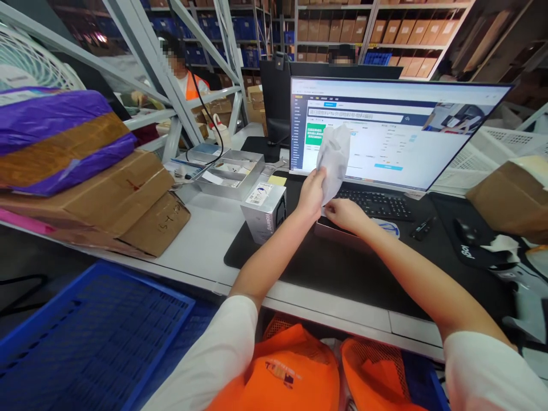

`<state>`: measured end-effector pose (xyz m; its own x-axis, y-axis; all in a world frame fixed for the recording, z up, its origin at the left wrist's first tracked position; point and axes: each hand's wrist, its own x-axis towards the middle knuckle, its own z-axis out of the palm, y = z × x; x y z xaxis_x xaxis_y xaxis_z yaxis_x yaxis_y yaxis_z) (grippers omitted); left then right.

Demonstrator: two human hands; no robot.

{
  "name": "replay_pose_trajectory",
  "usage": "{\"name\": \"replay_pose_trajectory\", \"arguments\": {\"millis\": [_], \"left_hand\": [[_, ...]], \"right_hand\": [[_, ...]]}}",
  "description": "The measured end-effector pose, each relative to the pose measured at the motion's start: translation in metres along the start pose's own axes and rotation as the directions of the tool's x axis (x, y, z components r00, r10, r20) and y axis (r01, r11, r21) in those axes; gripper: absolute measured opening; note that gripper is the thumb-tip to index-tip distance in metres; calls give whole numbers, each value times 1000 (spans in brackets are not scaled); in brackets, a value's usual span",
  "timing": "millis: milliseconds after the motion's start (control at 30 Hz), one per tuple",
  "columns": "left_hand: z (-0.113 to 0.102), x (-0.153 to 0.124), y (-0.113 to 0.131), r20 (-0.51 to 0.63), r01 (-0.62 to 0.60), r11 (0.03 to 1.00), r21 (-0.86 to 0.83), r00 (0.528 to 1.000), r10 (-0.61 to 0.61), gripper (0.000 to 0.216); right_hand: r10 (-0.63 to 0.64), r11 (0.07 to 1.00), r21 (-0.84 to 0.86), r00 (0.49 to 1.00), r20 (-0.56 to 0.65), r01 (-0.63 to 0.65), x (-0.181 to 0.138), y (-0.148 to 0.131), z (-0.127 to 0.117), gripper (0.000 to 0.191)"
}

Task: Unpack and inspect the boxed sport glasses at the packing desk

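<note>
One crinkled, whitish pouch (336,160) is pinched in the left hand (312,191), a closed grip, raised in front of the monitor (377,142) above the bench (205,228). The right hand (345,214), curled, is just beside its lower end, over a flat box (342,234); whether that grip holds anything I cannot tell. Left of both hands, a small printed carton (262,217) stands on the black mat (321,275); the keyboard (381,205) lies behind the right hand.

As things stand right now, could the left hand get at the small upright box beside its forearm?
Probably yes: the box stands near the left forearm, and nothing visible blocks it, though the left hand would likely have to release the white pouch first.
</note>
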<state>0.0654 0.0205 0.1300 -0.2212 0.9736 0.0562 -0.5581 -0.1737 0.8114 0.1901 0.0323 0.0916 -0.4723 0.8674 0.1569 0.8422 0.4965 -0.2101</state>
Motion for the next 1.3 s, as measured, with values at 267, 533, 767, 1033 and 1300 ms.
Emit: {"name": "replay_pose_trajectory", "arguments": {"millis": [267, 533, 767, 1033, 1300], "left_hand": [[-5, 2, -9, 174, -73, 984, 160, 984, 45, 21], [-10, -17, 3, 782, -716, 412, 563, 623, 15, 38], [-7, -16, -4, 869, -830, 268, 489, 492, -60, 35], [-11, -12, -6, 810, -769, 267, 580, 580, -90, 39], [-12, -13, 5, 764, -739, 199, 644, 606, -220, 36]], "right_hand": [[230, 904, 424, 892, -390, -47, -23, 44, -34, 40], [307, 780, 584, 675, -671, 225, -79, 78, -85, 28], [101, 821, 506, 806, -583, 263, -96, 98, -94, 17], [39, 864, 461, 888, -459, 201, -103, 95, -103, 16], [-65, 846, 492, 956, -285, 204, -88, 82, -78, 24]]}}
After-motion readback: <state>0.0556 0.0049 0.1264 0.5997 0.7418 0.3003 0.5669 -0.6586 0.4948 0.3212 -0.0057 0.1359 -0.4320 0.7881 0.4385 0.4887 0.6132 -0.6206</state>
